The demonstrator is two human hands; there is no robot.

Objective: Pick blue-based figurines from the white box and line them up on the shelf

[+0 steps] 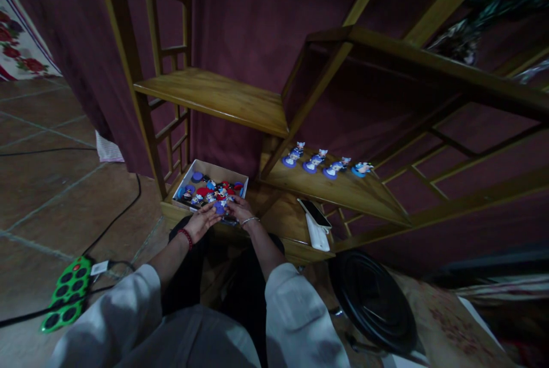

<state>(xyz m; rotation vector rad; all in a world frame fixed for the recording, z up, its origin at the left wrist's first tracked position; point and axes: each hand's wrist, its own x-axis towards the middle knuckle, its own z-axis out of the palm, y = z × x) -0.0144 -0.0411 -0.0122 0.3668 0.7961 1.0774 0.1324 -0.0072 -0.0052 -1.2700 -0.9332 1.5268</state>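
Note:
Both hands meet over the near edge of an open cardboard box [246,180] on the lowest shelf. Between them is a small figurine with a round purple base [219,208]. My left hand [203,222], with a red bead bracelet at the wrist, pinches the base from the left. My right hand [240,210], wearing a silvery bracelet, grips the figurine from the right, its fingers partly hiding it. Inside the box lie several loose figurines [210,190] in red, blue and white, and a purple disc base [197,176].
Several figurines on round bases [315,160] stand along a wooden shelf [364,192] at right. Below it lie a phone [315,213] and a white cloth-like item [318,235]. A black round stool [373,299] is at lower right; a green power strip [68,294] with cables lies on the floor.

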